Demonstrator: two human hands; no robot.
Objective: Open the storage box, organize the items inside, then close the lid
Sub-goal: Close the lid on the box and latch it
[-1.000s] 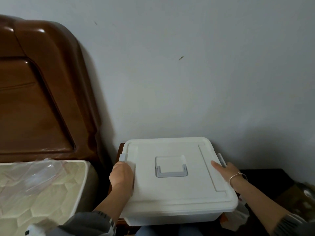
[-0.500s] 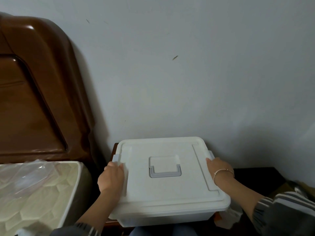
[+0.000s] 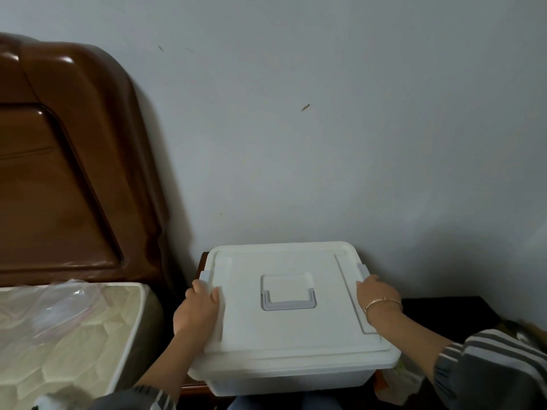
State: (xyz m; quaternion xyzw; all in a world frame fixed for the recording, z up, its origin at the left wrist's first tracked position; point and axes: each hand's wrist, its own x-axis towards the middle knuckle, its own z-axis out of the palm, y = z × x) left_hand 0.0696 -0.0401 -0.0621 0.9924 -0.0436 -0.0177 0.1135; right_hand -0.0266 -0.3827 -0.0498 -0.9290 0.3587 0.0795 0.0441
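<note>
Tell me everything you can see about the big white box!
The box is white plastic with rounded corners. Its flat lid is on and level, with a grey handle lying in a recess in the middle and a grey latch on each side. It sits on a dark stand against the wall. The left hand and right hand grip its side edges.

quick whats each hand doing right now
Left hand: grips the left edge of the lid, just below the grey latch.
Right hand: fingers curl over the lid's right edge, tips hidden.
</note>
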